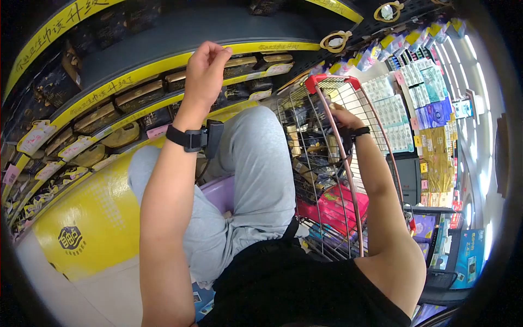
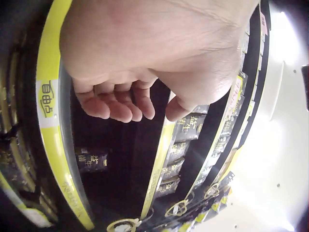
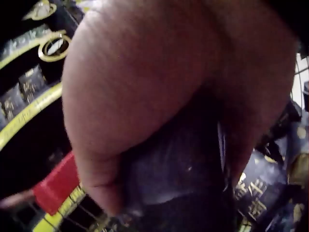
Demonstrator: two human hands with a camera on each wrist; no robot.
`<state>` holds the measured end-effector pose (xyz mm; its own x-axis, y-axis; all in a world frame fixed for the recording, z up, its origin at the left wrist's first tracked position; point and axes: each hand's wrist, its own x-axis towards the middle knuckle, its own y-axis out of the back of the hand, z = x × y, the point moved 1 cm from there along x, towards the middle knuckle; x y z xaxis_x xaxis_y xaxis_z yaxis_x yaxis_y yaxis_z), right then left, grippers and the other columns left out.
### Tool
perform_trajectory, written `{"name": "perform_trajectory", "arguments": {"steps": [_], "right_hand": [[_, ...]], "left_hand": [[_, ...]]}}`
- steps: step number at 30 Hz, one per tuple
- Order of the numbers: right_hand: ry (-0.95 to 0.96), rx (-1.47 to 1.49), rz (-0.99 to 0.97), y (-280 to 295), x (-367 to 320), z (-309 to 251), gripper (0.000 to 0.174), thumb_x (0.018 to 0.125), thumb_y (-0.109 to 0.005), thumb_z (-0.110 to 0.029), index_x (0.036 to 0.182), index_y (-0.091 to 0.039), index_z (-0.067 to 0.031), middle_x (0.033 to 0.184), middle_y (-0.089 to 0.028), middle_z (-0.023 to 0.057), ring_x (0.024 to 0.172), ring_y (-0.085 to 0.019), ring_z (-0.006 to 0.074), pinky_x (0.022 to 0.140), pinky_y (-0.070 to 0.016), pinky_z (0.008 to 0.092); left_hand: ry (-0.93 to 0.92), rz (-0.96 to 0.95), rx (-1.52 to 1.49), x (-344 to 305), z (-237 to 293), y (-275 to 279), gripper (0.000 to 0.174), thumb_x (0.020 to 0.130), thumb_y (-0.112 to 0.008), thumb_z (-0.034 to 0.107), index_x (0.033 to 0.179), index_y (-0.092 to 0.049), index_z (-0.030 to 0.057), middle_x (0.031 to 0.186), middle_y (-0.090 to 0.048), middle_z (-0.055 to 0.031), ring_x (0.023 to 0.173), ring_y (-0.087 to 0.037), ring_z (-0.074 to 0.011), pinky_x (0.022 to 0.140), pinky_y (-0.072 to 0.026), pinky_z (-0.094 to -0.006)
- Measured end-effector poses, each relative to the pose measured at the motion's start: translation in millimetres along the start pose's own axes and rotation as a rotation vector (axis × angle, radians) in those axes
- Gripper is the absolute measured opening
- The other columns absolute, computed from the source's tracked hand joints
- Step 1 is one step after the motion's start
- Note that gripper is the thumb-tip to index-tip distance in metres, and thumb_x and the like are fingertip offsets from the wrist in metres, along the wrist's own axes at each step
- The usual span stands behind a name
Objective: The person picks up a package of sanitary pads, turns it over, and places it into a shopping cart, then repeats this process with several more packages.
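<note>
While the right hand [image 1: 341, 117] reaches over the rim of the shopping cart [image 1: 349, 163], its thumb and fingers are curled round a dark glossy packet [image 3: 178, 179], which sits inside the cart's upper part, just below the red handle end. The left hand [image 1: 206, 68] is raised well to the left of the cart, in front of a yellow-edged shelf [image 1: 136, 76]. Its fingers [image 2: 116, 104] are loosely curled toward the thumb and hold nothing, with a row of dark shelf packets [image 2: 186, 128] close beyond them.

As a judgement, the step in hand is lowering the held packet into the cart, with the free hand poised at the shelf stock. The next move would call for letting the packet down among the goods already lying in the cart without catching it on the wire wall, and for the raised fingers to spread enough to take a packet by its edges.

From the right wrist view, the held packet's long axis seems to run out of the fist and down into the cart, its free end pointing at the cart floor. Which end is its top cannot be told, since the print is blurred and the head view hides it behind the hand.
</note>
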<state>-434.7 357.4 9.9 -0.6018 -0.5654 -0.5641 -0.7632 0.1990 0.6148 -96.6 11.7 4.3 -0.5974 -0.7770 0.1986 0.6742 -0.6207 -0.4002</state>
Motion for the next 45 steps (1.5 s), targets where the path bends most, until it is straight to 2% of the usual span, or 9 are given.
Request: {"name": "perform_trajectory", "arguments": {"steps": [6, 9, 12, 20, 23, 27, 32, 37, 45], "right_hand": [[0.113, 0.824, 0.243, 62.4, -29.6, 2.9, 0.048, 0.087, -0.067, -0.046, 0.122, -0.060, -0.0133, 0.101, -0.069, 0.0055, 0.083, -0.068, 0.0176, 0.070, -0.0559, 0.0348], [0.302, 1.110, -0.132, 74.7, -28.5, -28.0, 0.059, 0.097, -0.059, -0.048, 0.139, -0.050, -0.0068, 0.125, -0.065, 0.0132, 0.113, -0.064, 0.0273, 0.102, -0.0491, 0.0453], [0.338, 1.077, -0.119, 8.9, -55.1, -124.3, 0.060, 0.098, -0.057, -0.050, 0.140, -0.050, -0.0075, 0.131, -0.062, 0.0133, 0.118, -0.062, 0.0275, 0.104, -0.0479, 0.0441], [0.058, 1.208, -0.981, -189.4, -70.2, -276.4, 0.068, 0.100, -0.039, -0.062, 0.136, -0.055, -0.0071, 0.107, -0.065, 0.0222, 0.085, -0.065, 0.0319, 0.069, -0.0527, 0.0383], [0.385, 0.911, -1.272, -241.0, -53.2, -299.9, 0.072, 0.102, -0.027, -0.062, 0.135, -0.055, -0.0049, 0.109, -0.066, 0.0239, 0.092, -0.068, 0.0324, 0.077, -0.0545, 0.0368], [0.503, 0.813, -1.234, -289.4, -31.7, -315.9, 0.066, 0.106, -0.025, -0.053, 0.135, -0.054, -0.0012, 0.123, -0.065, 0.0239, 0.104, -0.068, 0.0317, 0.091, -0.0551, 0.0401], [0.489, 1.150, -1.084, -330.7, 4.3, -311.2, 0.044, 0.106, -0.040, -0.042, 0.138, -0.054, -0.0135, 0.130, -0.064, 0.0039, 0.121, -0.060, 0.0167, 0.104, -0.0466, 0.0371], [0.483, 1.352, -1.336, -321.6, -15.3, -304.0, 0.057, 0.102, -0.044, -0.053, 0.144, -0.050, -0.0155, 0.137, -0.061, 0.0045, 0.121, -0.061, 0.0194, 0.106, -0.0455, 0.0422], [0.415, 1.344, -0.998, -298.1, -4.5, -298.1, 0.055, 0.098, -0.053, -0.051, 0.135, -0.057, -0.0113, 0.120, -0.068, 0.0075, 0.104, -0.068, 0.0203, 0.092, -0.0541, 0.0367]], "left_hand": [[-0.007, -0.012, 0.020, -0.8, 2.4, 0.1, 0.015, 0.094, -0.066, 0.016, 0.088, -0.060, 0.0038, 0.078, -0.057, 0.0036, 0.074, -0.050, -0.0049, 0.068, -0.0407, -0.0222], [-0.009, -0.030, 0.025, -2.5, 4.7, -1.5, 0.015, 0.094, -0.067, 0.016, 0.089, -0.060, 0.0039, 0.078, -0.058, 0.0033, 0.074, -0.051, -0.0053, 0.070, -0.0418, -0.0222], [-0.010, -0.115, 0.080, -4.8, 3.8, -0.3, 0.018, 0.092, -0.071, 0.021, 0.095, -0.063, 0.0041, 0.085, -0.062, 0.0010, 0.082, -0.056, -0.0082, 0.076, -0.0456, -0.0236], [-0.066, -0.479, -0.235, -30.2, 23.5, 25.7, 0.085, 0.093, -0.062, 0.057, 0.154, -0.029, 0.0074, 0.153, -0.040, -0.0108, 0.136, -0.046, -0.0221, 0.114, -0.0360, -0.0379], [-0.050, -0.369, -0.401, -29.9, 34.9, 60.2, 0.090, 0.090, -0.052, 0.071, 0.149, -0.036, 0.0046, 0.142, -0.050, -0.0156, 0.130, -0.051, -0.0254, 0.111, -0.0415, -0.0397], [0.122, -0.050, -0.492, -34.8, 38.7, 105.0, 0.086, 0.093, -0.045, 0.072, 0.141, -0.047, 0.0004, 0.126, -0.063, -0.0163, 0.111, -0.065, -0.0262, 0.095, -0.0553, -0.0371], [-0.092, 0.108, -0.160, -38.8, 59.7, 105.4, 0.071, 0.084, -0.081, 0.042, 0.134, -0.047, 0.0047, 0.119, -0.061, -0.0058, 0.108, -0.061, -0.0156, 0.093, -0.0522, -0.0315], [-0.129, 0.122, -0.043, -46.0, 57.1, 101.7, 0.094, 0.072, -0.086, 0.054, 0.137, -0.043, 0.0017, 0.121, -0.059, -0.0061, 0.111, -0.058, -0.0158, 0.097, -0.0489, -0.0305], [-0.073, 0.230, 0.062, -28.0, 30.7, 78.6, 0.070, 0.087, -0.078, 0.037, 0.136, -0.043, 0.0018, 0.122, -0.059, -0.0124, 0.109, -0.058, -0.0180, 0.095, -0.0491, -0.0310]]}}
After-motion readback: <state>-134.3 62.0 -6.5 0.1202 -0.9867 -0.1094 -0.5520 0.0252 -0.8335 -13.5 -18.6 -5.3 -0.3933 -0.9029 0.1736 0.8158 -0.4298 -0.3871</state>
